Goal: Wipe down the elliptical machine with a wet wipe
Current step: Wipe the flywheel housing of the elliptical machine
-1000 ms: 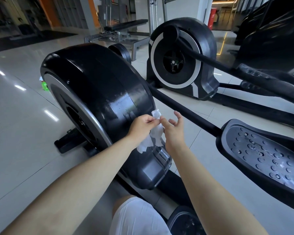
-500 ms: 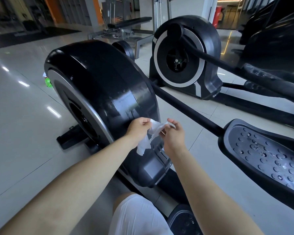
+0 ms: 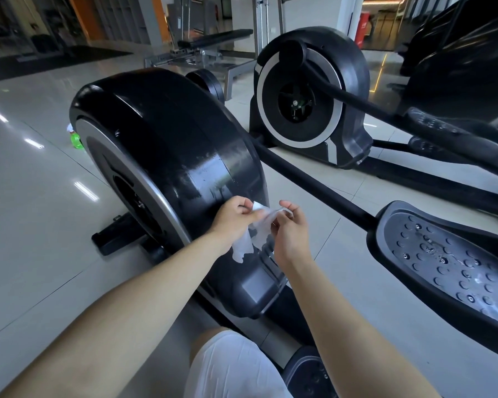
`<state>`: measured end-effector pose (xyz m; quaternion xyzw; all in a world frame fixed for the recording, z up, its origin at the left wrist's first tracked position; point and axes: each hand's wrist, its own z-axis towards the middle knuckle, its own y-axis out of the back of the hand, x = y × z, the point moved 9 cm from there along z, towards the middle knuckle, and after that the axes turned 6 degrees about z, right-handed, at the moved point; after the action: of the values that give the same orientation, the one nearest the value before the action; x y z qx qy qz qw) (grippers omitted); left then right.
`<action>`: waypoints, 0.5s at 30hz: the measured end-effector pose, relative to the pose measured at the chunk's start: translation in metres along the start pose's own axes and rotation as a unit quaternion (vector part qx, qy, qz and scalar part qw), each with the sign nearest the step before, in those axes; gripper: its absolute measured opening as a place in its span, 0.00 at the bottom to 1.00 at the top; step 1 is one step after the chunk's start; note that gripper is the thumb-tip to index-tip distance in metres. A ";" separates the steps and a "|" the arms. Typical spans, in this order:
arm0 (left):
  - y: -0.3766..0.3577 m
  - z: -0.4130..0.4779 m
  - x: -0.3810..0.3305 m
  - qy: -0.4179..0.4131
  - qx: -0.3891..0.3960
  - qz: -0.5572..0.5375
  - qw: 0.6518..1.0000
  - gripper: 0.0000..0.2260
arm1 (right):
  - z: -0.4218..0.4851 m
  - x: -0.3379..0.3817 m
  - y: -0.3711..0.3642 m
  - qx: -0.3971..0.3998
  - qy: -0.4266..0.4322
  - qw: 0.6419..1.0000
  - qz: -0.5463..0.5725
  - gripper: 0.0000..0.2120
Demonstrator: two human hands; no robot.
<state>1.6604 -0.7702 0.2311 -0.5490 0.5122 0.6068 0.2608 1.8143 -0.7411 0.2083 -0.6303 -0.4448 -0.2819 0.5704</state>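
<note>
Glossy pale tiles [image 3: 32, 214] ran across the gym floor beneath you. At centre frame your left hand [image 3: 235, 219] and right hand [image 3: 291, 234] each pinched the wet wipe [image 3: 252, 242], which hung crumpled between them before the black wheel housing of the elliptical machine [image 3: 167, 145], possibly brushing it. Its pedal [image 3: 449, 262] lay at right. Beyond, a green bottle [image 3: 76, 138] stood at upper left and a second elliptical [image 3: 308, 99] at top.

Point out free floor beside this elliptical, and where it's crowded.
Widest bare floor: left of the flywheel housing, this side of the green bottle. A narrower strip lies between the bar and the pedal. Crowded at the housing's near end, where left hand and right hand pinch the wipe.
</note>
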 end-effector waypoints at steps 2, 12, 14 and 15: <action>0.001 -0.003 -0.005 -0.007 -0.002 0.002 1.000 0.12 | -0.001 0.001 0.001 -0.007 0.003 1.000 0.011 0.13; 0.008 -0.003 0.002 0.006 0.001 -0.024 1.000 0.11 | -0.003 0.004 0.009 -0.055 0.020 0.998 0.001 0.15; 0.010 -0.004 0.003 0.006 -0.004 -0.019 1.000 0.12 | -0.003 0.005 0.010 -0.059 0.026 0.998 0.006 0.15; 0.010 -0.004 0.002 0.006 -0.006 -0.016 1.000 0.12 | -0.002 0.006 0.010 -0.063 0.031 0.997 0.007 0.15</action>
<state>1.6531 -0.7781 0.2328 -0.5619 0.5015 0.6025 0.2641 1.8264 -0.7410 0.2091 -0.6595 -0.4036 -0.3245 0.5449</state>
